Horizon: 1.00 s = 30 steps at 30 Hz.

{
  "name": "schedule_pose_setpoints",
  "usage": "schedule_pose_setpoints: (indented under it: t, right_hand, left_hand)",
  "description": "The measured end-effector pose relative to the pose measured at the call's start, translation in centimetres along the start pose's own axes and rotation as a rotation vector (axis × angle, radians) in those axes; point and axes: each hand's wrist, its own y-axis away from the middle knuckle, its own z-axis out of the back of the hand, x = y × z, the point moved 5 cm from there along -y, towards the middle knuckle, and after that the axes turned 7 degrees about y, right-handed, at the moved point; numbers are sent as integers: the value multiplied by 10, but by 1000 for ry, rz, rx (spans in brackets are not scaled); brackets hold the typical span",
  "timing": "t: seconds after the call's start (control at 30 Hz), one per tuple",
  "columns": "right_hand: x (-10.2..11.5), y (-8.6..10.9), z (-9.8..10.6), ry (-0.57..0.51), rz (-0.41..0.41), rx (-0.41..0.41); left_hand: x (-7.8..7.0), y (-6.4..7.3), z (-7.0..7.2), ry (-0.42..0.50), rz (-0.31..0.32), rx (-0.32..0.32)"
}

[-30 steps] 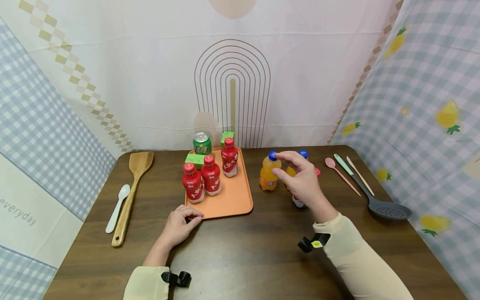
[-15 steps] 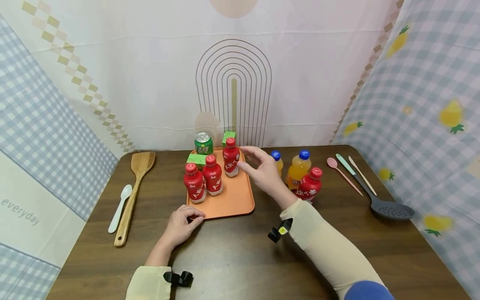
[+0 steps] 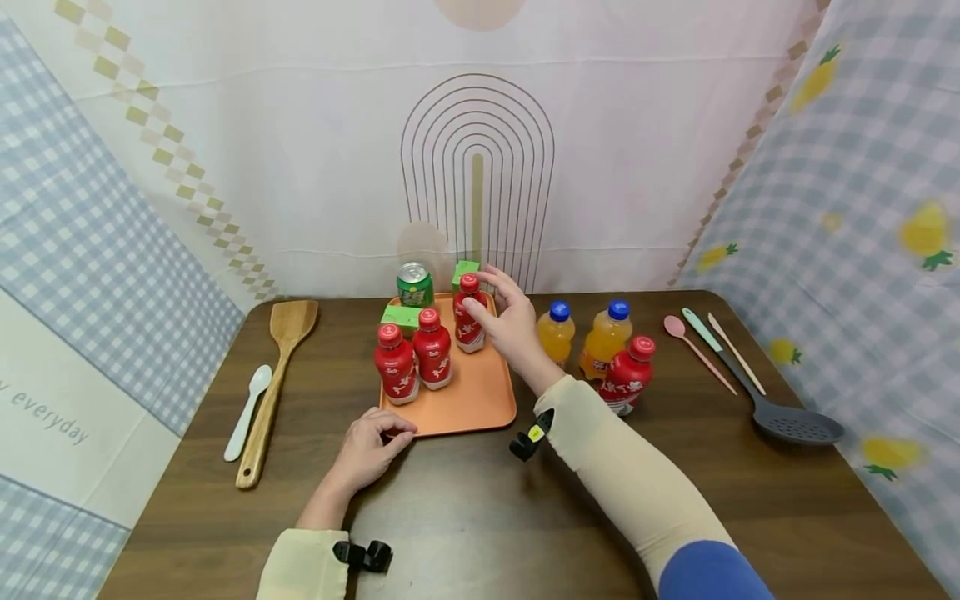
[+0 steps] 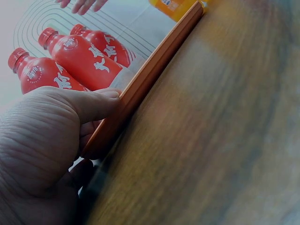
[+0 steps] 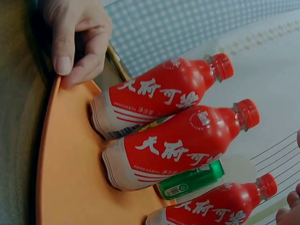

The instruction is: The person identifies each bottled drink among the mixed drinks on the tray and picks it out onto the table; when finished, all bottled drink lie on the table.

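My left hand pinches the near left edge of an orange tray; in the left wrist view its thumb lies along the rim. Three red cola bottles stand upright on the tray: two at the left and a third, the back right bottle. Beside that one is my right hand, thumb and fingers spread around its upper part. The right wrist view catches just its fingertips at the edge, apart from the bottle's cap.
Behind the bottles are a green can and green boxes. Right of the tray stand two orange soda bottles and another red bottle. A slotted turner lies far right, a wooden spatula and white spoon left.
My right hand has swept left from the orange soda bottles to the back right red bottle on the tray. My left hand keeps its grip on the tray edge.
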Motion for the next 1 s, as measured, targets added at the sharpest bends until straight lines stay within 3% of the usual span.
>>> schedule_pose_setpoints:
  t: [0.33,0.6,1.0]
  right_hand:
    - [-18,-16,-12,-36,-34,36]
    - [-39,-25,-18,3,-79,77]
    - [-45,-24,-23,101,-40,60]
  left_hand:
    - [0,-1,0,-5,22,17]
    - [0,-1,-2,2,41,27]
    - [1,-1,-1,-2,26,20]
